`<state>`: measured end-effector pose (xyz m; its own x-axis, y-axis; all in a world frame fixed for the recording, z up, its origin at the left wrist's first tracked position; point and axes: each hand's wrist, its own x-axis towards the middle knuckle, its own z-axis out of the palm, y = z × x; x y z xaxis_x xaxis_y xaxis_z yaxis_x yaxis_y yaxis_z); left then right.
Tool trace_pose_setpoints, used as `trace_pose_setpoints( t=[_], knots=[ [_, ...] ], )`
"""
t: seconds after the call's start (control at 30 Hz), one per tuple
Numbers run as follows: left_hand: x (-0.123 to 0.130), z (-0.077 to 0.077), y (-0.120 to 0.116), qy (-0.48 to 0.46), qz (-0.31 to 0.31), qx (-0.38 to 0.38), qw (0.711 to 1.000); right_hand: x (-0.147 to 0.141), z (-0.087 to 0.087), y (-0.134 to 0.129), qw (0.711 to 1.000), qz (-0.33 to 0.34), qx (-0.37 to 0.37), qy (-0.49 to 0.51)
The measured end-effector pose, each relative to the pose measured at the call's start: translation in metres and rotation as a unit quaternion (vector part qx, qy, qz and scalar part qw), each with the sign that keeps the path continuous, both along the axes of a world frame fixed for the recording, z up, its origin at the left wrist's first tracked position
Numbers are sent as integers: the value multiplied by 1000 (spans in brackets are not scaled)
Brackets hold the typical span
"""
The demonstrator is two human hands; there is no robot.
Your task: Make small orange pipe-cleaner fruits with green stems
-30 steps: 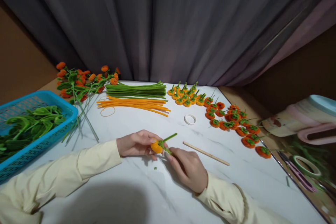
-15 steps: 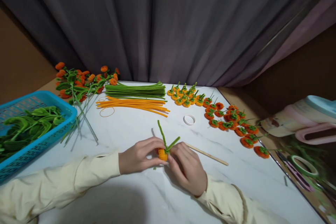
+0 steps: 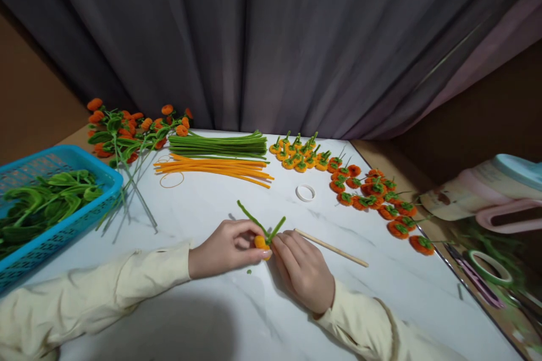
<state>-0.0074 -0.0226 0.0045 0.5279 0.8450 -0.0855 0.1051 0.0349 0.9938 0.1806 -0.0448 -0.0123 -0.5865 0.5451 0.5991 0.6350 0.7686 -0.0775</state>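
Just above the table, my left hand (image 3: 231, 248) pinches a small yellow-orange pipe-cleaner flower head (image 3: 259, 242) between thumb and fingers. A green pipe cleaner (image 3: 253, 219) rises from it in a V, with one longer arm leaning left and a shorter one leaning right. My right hand (image 3: 302, 271) is closed at the base of the green pipe cleaner, against the flower head; its fingertips are partly hidden. A thin wooden stick (image 3: 334, 248) lies beside my right hand, and a tiny green scrap (image 3: 249, 272) lies below my left fingers.
Behind my hands lie orange pipe cleaners (image 3: 212, 168), green pipe cleaners (image 3: 220, 145) and a white ring (image 3: 305, 193). Yellow flower heads (image 3: 300, 164) and orange ones (image 3: 398, 229) stand right. A blue basket (image 3: 114, 180) of leaves and finished flowers (image 3: 122, 130) are left; tape (image 3: 491, 268) and a tumbler (image 3: 461, 194) sit right.
The longer green arm has swung left and lower. My left hand has shifted slightly left and its fingers have changed their hold on the flower head.
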Motion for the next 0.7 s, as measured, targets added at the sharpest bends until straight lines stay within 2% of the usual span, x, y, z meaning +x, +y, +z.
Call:
trace_pose_setpoints(
  t=[0.13,0.3,0.37,0.47,0.57,0.7],
  knots=[
    [1,2,4,-70,-1,-170,983,3,1,0,992,-8,96,-77],
    [-1,0,11,-151,-23,-321,935,5,5,1,988,1,130,-84],
    [-2,0,12,-161,-40,-344,924,4,5,1,995,3,93,-38],
    [-3,-1,11,-173,-67,-368,911,3,6,-1,996,13,-19,83],
    [-4,-2,10,-189,-95,-381,900,0,8,-4,975,26,-114,191],
    [-5,-3,10,-198,-107,-378,898,-2,15,-3,948,43,-193,247]
  ],
)
